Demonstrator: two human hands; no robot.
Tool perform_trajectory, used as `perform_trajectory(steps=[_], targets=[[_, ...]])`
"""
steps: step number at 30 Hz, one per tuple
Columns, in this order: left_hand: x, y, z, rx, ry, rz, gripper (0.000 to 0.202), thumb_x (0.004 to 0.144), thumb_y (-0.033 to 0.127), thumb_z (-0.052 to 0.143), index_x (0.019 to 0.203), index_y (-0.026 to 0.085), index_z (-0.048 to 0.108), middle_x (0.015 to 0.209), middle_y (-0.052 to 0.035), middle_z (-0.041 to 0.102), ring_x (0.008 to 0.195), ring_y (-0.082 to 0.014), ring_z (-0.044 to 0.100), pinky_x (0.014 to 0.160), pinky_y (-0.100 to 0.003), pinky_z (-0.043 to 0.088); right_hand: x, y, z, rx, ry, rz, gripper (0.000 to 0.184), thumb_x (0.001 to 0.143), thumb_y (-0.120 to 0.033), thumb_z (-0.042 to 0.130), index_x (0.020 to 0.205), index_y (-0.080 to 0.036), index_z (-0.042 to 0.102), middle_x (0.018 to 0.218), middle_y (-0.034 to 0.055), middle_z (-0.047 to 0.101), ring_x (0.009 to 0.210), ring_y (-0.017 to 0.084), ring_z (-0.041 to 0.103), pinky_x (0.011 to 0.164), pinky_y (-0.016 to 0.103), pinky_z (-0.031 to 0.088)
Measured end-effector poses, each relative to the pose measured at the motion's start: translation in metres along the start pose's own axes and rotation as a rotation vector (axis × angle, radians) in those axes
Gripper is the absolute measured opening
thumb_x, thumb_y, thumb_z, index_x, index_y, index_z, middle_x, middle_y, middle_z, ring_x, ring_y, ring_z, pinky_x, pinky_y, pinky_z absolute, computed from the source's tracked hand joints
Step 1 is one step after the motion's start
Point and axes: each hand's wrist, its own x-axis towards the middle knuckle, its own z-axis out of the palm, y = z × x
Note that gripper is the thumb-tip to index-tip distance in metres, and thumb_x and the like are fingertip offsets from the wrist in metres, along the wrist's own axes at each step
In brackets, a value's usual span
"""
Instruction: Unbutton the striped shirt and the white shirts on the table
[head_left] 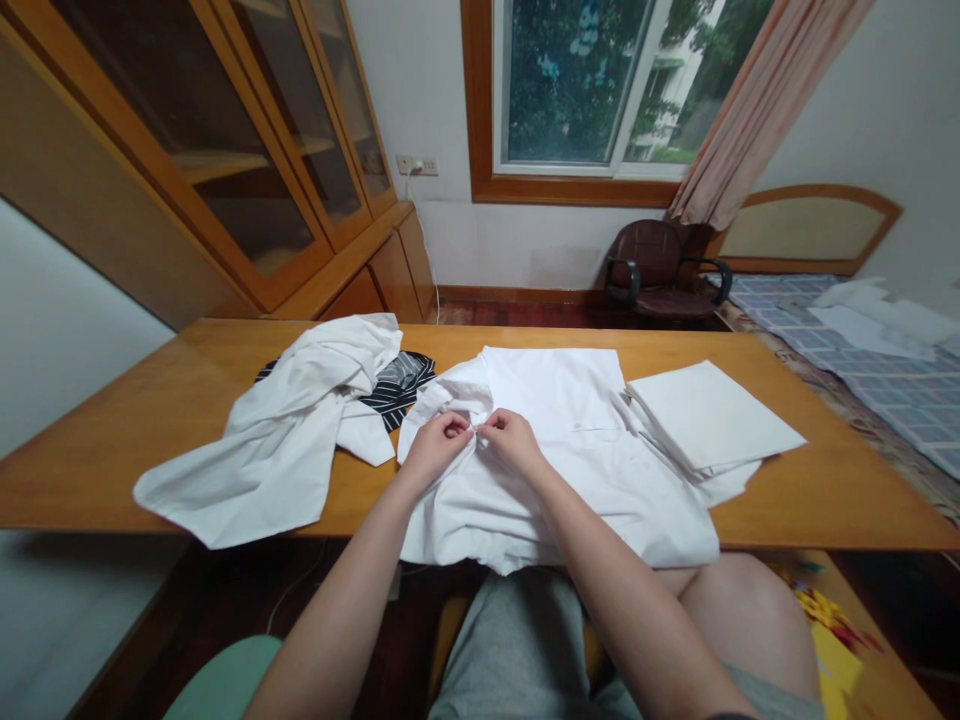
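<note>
A white shirt (555, 400) lies spread on the wooden table in front of me, its lower edge hanging a little over the near side. My left hand (442, 440) pinches the cloth near the collar at the shirt's left part. Right beside it, my right hand (510, 435) pinches the same spot, fingertips almost touching the left ones. Whatever small part lies between the fingertips is too small to make out. Both forearms reach across the near half of the shirt.
Crumpled white cloth (292, 420) lies left, over black striped fabric (401, 385). A folded white stack (712, 415) sits right, beside the shirt. The wooden table (90, 450) runs wide. Beyond it stand a glass-door cabinet (270, 150), an office chair (652, 265) and a bed (847, 320).
</note>
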Motion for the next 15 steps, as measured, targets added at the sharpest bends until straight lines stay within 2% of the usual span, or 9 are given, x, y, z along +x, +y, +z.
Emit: perform_trajectory(steps=[5, 9, 12, 15], targets=[[-0.004, 0.004, -0.012, 0.063, -0.046, 0.067, 0.007, 0.072, 0.029, 0.072, 0.074, 0.022, 0.072, 0.072, -0.0024, 0.068, 0.069, -0.0208, 0.061, 0.065, -0.028, 0.045, 0.002, 0.000, 0.001, -0.061, 0.031, -0.026, 0.010, 0.067, -0.027, 0.063, 0.061, -0.021, 0.059, 0.059, -0.0038, 0.060, 0.061, 0.014, 0.053, 0.059, 0.024, 0.036], [-0.003, -0.002, -0.026, 0.146, 0.042, 0.135, 0.006, 0.074, 0.029, 0.070, 0.075, 0.023, 0.071, 0.080, -0.0033, 0.067, 0.077, -0.0219, 0.062, 0.071, -0.029, 0.047, 0.009, 0.001, -0.004, -0.045, 0.077, -0.042, 0.012, 0.069, -0.030, 0.064, 0.063, -0.021, 0.060, 0.060, -0.0031, 0.061, 0.061, 0.014, 0.055, 0.060, 0.025, 0.038], [-0.002, -0.005, -0.044, 0.219, 0.120, 0.157, 0.007, 0.074, 0.029, 0.068, 0.075, 0.022, 0.069, 0.083, -0.0036, 0.065, 0.076, -0.0208, 0.061, 0.071, -0.029, 0.048, 0.017, -0.002, -0.011, 0.112, 0.126, -0.039, 0.016, 0.071, -0.035, 0.066, 0.067, -0.020, 0.061, 0.061, -0.0015, 0.063, 0.062, 0.016, 0.059, 0.062, 0.026, 0.043], [-0.002, -0.007, -0.064, 0.360, 0.189, 0.179, 0.005, 0.074, 0.027, 0.065, 0.073, 0.022, 0.067, 0.080, -0.0028, 0.062, 0.070, -0.0191, 0.058, 0.069, -0.029, 0.047, 0.021, -0.004, -0.016, 0.304, 0.137, -0.068, 0.023, 0.077, -0.041, 0.064, 0.082, -0.019, 0.066, 0.076, 0.0026, 0.069, 0.072, 0.018, 0.065, 0.071, 0.030, 0.050]])
